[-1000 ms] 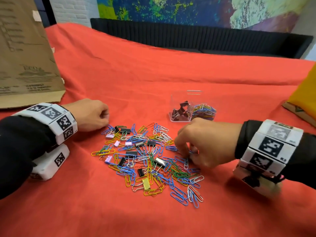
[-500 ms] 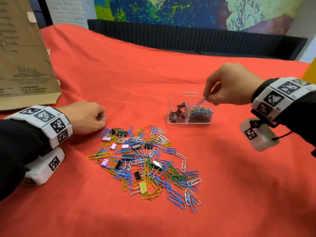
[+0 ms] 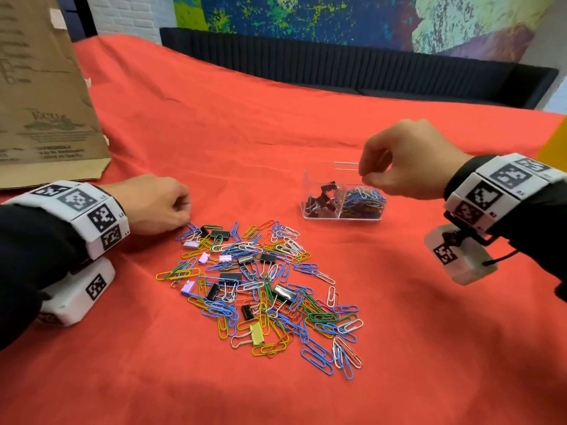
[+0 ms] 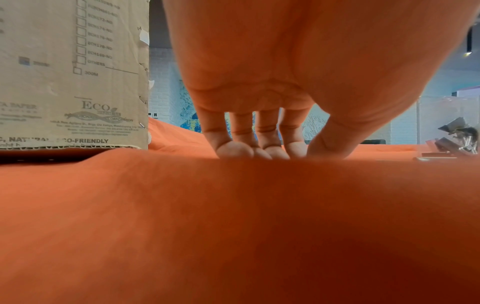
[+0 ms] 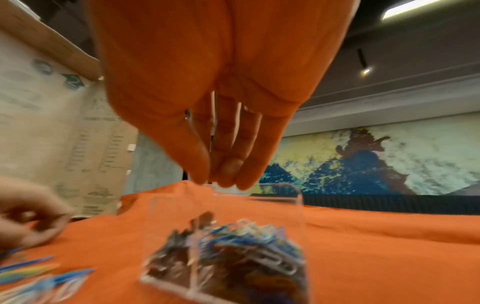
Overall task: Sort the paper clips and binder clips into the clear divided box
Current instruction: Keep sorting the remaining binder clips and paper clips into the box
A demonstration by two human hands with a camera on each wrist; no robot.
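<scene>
A clear divided box (image 3: 319, 177) stands on the red cloth. Black binder clips (image 3: 322, 200) fill its left compartment and coloured paper clips (image 3: 364, 199) its right. My right hand (image 3: 365, 178) hovers just above the right compartment, fingertips pinched together. In the right wrist view a thin silvery paper clip (image 5: 192, 127) lies between the thumb and fingers of that hand (image 5: 221, 182). A mixed pile of paper clips and binder clips (image 3: 264, 289) lies nearer me. My left hand (image 3: 179, 211) rests loosely curled on the cloth at the pile's left edge, holding nothing; its fingertips (image 4: 235, 149) touch the cloth.
A brown cardboard box (image 3: 46, 96) stands at the far left. A yellow object (image 3: 556, 145) pokes in at the right edge. A dark bench (image 3: 337, 65) runs behind the table. Bare red cloth (image 3: 429, 363) lies right of and in front of the pile.
My right hand rose from the pile's right side with a paper clip and travelled to the box, where it now hangs over the right compartment. My left hand stayed put.
</scene>
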